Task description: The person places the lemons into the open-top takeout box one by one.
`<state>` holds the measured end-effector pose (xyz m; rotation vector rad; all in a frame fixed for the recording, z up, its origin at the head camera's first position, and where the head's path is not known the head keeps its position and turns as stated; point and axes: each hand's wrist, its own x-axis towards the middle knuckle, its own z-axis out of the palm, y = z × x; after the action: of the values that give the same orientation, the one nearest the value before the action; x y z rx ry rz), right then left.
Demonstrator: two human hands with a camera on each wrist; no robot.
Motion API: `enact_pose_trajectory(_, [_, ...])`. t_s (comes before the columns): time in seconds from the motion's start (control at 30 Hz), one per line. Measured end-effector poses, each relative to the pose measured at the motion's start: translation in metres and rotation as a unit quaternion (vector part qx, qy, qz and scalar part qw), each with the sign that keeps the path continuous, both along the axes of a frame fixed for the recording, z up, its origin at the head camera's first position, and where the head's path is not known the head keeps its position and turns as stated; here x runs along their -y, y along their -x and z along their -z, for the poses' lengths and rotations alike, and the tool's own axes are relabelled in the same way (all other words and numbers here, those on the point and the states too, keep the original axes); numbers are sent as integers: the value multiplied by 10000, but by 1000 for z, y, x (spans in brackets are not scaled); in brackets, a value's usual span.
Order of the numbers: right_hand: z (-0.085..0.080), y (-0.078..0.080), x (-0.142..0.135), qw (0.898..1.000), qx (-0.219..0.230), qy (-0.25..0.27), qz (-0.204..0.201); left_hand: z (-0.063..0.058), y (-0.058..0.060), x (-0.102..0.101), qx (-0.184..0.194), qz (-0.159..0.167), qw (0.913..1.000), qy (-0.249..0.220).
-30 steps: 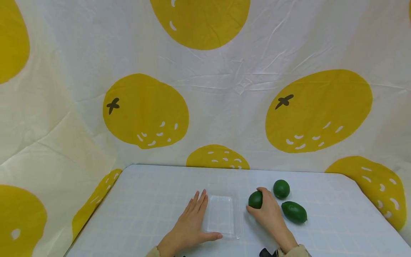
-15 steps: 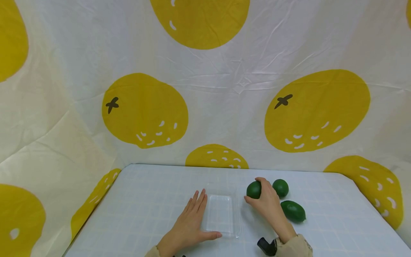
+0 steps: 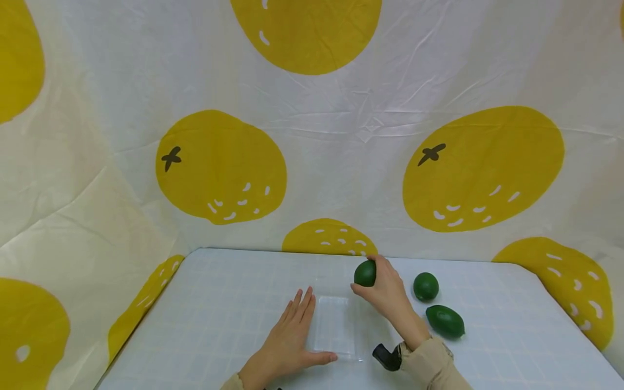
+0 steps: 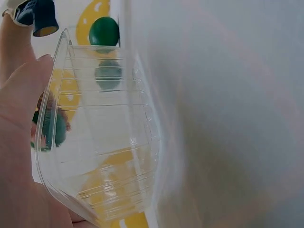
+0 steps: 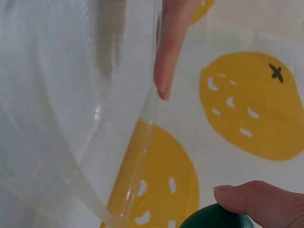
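Note:
My left hand (image 3: 286, 340) rests along the left side of a clear plastic container (image 3: 334, 330), its fingers straight and thumb spread at the front corner. The left wrist view shows the see-through ribbed walls of this container (image 4: 114, 137) close beside the thumb. Above the container's back right corner, my right hand (image 3: 392, 292) grips a dark green lime (image 3: 364, 274) between thumb and fingers. Only the top of that lime (image 5: 216, 218) shows at the bottom of the right wrist view. A round lime (image 3: 426, 287) and a pointed one (image 3: 445, 321) lie on the table to the right.
A pale checked cloth covers the table (image 3: 214, 303). Behind and to the left hangs a white curtain (image 3: 341, 179) printed with large yellow fruits. A black camera mount (image 3: 387, 357) juts from the right sleeve, near the container's front right corner.
My right hand has carried the lime left and away from me, from beside the container to over its back right corner. The left hand and the two other limes stay put.

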<state>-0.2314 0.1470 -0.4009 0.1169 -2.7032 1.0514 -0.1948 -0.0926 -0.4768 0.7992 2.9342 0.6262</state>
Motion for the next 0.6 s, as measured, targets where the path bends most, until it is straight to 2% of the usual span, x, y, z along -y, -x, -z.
enact_pose_trajectory(0.17, [-8,6,18,9998,31,127,-179,-1,0,-1,6,-20,10000,-13])
enact_pose_trajectory(0.37, [-14,13,40,9983,335,256,-409,-1,0,-1,-60,38,10000,-64])
enact_pose_trajectory(0.6, [-5,19,57,9927,828,146,-862,1,0,1,-181,148,9997,-105])
